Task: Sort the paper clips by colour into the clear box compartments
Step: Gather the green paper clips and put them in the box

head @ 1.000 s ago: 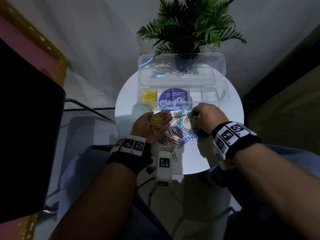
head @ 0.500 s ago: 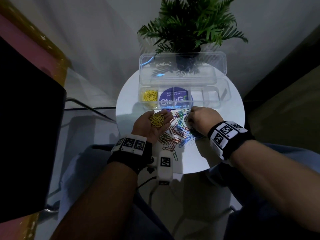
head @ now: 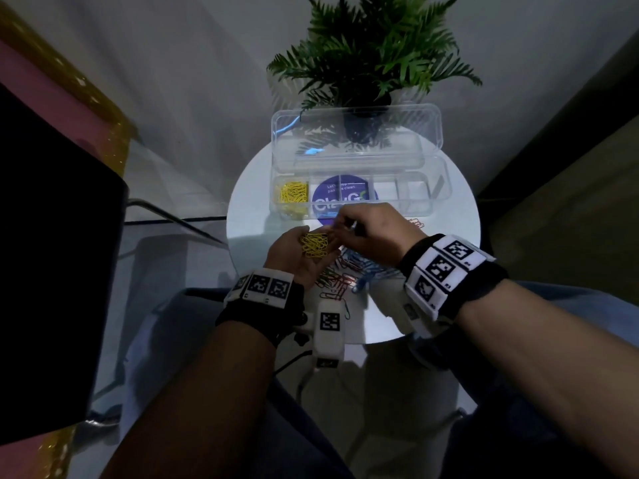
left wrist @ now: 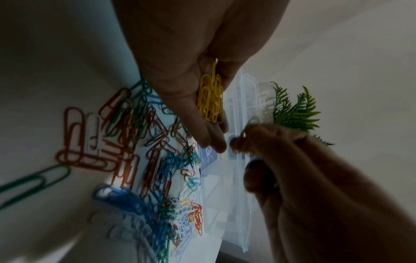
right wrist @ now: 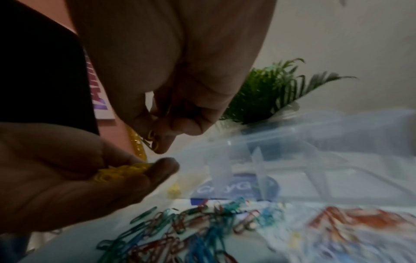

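My left hand [head: 294, 257] lies palm up over the table's near left, and a heap of yellow paper clips [head: 314, 245] rests loose in its palm [left wrist: 210, 99]. Just above its fingertips, my right hand [head: 373, 236] pinches one yellow paper clip [right wrist: 152, 137] between thumb and fingers. A mixed pile of paper clips [head: 349, 271] in red, green, blue and white spreads on the table under both hands [left wrist: 139, 142]. Behind them lies the clear box [head: 411, 198], lid raised, with yellow clips [head: 292, 197] in its leftmost compartment.
The small round white table [head: 249, 223] drops off close on every side. A potted fern [head: 373, 63] stands behind the box lid. A few red clips [head: 416, 223] lie right of my right hand. A dark object [head: 52, 271] fills the left.
My right hand has lifted off the mixed pile and moved up and left, to just over my left hand's fingertips, pinching a clip. The left hand has stayed put.
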`<state>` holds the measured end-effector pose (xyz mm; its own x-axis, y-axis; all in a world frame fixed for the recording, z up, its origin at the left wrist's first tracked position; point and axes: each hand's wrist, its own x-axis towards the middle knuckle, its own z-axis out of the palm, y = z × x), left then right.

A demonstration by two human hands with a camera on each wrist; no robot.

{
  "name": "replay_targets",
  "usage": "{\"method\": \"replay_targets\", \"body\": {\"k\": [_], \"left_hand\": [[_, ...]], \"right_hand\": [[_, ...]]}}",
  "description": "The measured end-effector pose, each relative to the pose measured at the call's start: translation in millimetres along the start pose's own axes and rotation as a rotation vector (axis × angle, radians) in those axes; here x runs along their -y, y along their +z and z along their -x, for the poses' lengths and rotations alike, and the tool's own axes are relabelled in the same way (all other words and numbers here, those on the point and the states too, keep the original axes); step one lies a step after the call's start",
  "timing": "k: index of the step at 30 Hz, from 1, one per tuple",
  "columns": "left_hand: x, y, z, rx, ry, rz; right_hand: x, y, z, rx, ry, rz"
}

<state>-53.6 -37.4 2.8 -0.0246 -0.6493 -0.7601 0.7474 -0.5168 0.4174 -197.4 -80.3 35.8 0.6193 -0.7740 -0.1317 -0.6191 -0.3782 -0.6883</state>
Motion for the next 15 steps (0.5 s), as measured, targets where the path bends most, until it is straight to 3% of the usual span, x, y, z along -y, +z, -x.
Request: {"method": "replay_targets", "body": {"k": [3, 9, 11, 15], "left_hand": [[4, 5, 3, 0.026, -0.001, 0.040], [9, 7, 0, -0.016, 0.051, -0.081], [7, 6, 0, 0.015, 0.031, -0.041], [1, 7, 1, 0.069, -0.004, 0.136]], "right_hand": [[15, 2, -4, 0.029, -0.130, 0.112], [22, 16, -9, 0.161, -0.024, 0.256], [20, 15, -5, 0.105, -0.057, 0.231], [5, 1, 3, -0.141, -0.123, 0.086]]}}
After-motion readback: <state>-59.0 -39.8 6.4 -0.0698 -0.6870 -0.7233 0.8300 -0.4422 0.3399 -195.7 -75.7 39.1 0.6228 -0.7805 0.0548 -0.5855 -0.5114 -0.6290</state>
